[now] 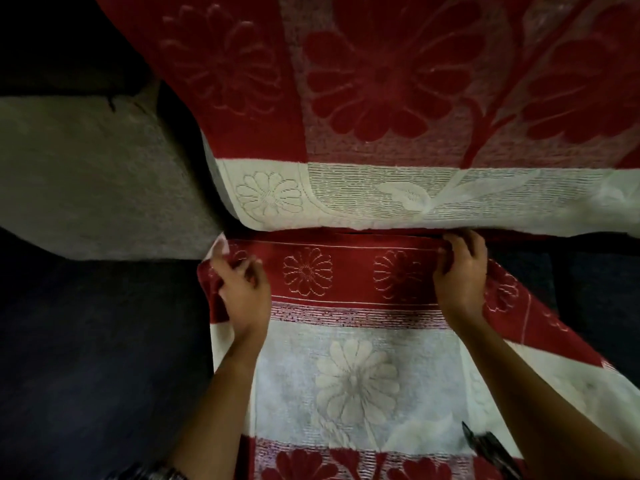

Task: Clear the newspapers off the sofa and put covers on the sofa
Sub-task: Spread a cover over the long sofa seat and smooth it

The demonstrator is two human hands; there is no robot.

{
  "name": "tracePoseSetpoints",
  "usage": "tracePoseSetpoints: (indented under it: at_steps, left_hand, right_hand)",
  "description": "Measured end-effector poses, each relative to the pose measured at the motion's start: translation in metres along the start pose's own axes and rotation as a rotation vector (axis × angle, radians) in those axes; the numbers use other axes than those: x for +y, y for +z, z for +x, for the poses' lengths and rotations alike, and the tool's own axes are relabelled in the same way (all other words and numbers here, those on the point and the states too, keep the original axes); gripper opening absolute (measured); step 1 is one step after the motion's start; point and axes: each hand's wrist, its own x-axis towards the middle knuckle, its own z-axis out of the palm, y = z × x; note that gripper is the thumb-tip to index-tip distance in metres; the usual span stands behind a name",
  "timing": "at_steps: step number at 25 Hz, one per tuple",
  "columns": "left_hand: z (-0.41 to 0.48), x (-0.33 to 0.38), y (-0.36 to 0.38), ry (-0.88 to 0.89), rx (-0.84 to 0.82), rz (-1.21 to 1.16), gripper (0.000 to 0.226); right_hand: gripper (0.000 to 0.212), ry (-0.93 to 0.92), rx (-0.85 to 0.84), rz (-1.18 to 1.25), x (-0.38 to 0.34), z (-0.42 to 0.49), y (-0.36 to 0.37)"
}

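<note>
Dim room. A dark navy sofa seat (86,341) fills the lower left of the frame, with a grey textured cushion (86,174) above it at mid left. Wristwatch (162,474) at bottom left. Left hand (242,289), centre left, fingers curled, bunches the left corner of the red-and-cream woven daisy-pattern seat cover (353,375), which lies over the seat from centre to bottom edge. Matching red-and-cream back cover (381,98) hangs across the top, its cream border meeting the seat cover at the crease. Right hand (460,275), centre right, fingers curled over the seat cover's folded upper edge. Small dark object (485,445) at lower right, unidentifiable.
</note>
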Motion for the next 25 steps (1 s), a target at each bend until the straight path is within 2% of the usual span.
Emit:
tracePoseSetpoints:
  at_steps: [2, 4, 6, 8, 11, 13, 16, 19, 21, 23, 25]
  left_hand:
    - [-0.009, -0.003, 0.008, 0.198, -0.137, 0.177, 0.041]
    - [-0.013, -0.009, 0.022, 0.355, -0.344, 0.399, 0.056]
    - [-0.01, -0.015, 0.034, 0.359, -0.503, 0.643, 0.065]
    - [-0.005, -0.02, 0.041, 0.284, -0.553, 0.809, 0.072]
    - [0.005, -0.019, 0.044, 0.18, -0.524, 0.879, 0.092]
    - [0.011, -0.016, 0.044, 0.155, -0.536, 0.89, 0.099]
    - [0.004, -0.02, 0.04, 0.231, -0.488, 0.756, 0.082]
    - [-0.001, -0.034, 0.022, 0.244, -0.338, 0.618, 0.058]
    - [0.002, -0.043, 0.005, 0.252, -0.253, 0.611, 0.05]
    - [0.007, -0.051, -0.012, 0.261, -0.199, 0.654, 0.052]
    - [0.019, -0.056, -0.028, 0.242, -0.144, 0.651, 0.064]
  right_hand:
    - [0.024, -0.1, 0.053, -0.138, 0.004, -0.007, 0.005]
    - [0.023, -0.214, 0.068, -0.251, 0.005, -0.019, 0.016]
    - [0.034, -0.266, -0.029, -0.232, 0.003, -0.032, 0.031]
    - [0.053, -0.26, -0.179, -0.235, 0.0, -0.04, 0.043]
    - [0.064, -0.194, -0.325, -0.32, 0.0, -0.027, 0.049]
    - [0.065, -0.176, -0.333, -0.337, -0.002, -0.026, 0.05]
    - [0.062, -0.199, -0.26, -0.272, -0.014, -0.042, 0.055]
    - [0.052, -0.411, -0.31, -0.32, -0.039, -0.07, 0.069]
    - [0.05, -0.55, -0.402, -0.32, -0.061, -0.083, 0.083]
    - [0.048, -0.657, -0.469, -0.297, -0.084, -0.09, 0.101]
    - [0.053, -0.715, -0.514, -0.25, -0.11, -0.092, 0.117]
